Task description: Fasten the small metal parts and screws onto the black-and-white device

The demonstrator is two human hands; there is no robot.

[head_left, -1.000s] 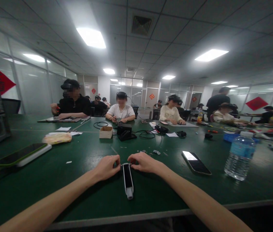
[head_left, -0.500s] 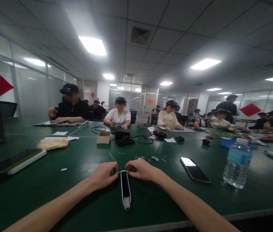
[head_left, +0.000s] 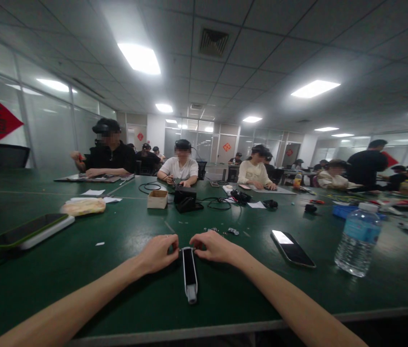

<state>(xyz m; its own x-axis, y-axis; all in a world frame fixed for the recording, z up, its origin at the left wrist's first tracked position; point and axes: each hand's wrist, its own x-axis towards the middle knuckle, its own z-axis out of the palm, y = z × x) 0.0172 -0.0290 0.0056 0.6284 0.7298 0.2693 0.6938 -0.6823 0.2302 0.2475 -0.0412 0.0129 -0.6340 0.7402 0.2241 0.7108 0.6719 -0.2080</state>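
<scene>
A slim black and white stick-shaped device (head_left: 190, 273) lies on the green table (head_left: 124, 289), pointing toward me. My left hand (head_left: 159, 252) pinches its far end from the left, fingers curled. My right hand (head_left: 213, 246) pinches the same far end from the right, fingers closed. Both forearms rest low over the table. A few small metal parts (head_left: 225, 231) lie just beyond my hands.
A dark phone (head_left: 292, 247) lies right of my hands and a water bottle (head_left: 356, 240) stands farther right. A phone on a white pack (head_left: 26, 231) is at left. A small cardboard box (head_left: 157, 198), black device (head_left: 186, 199) and cables sit mid-table. Several people work at the far side.
The view tilted down and back up. My hands stay pinched on the device's far end. A person standing at the right has walked farther right.
</scene>
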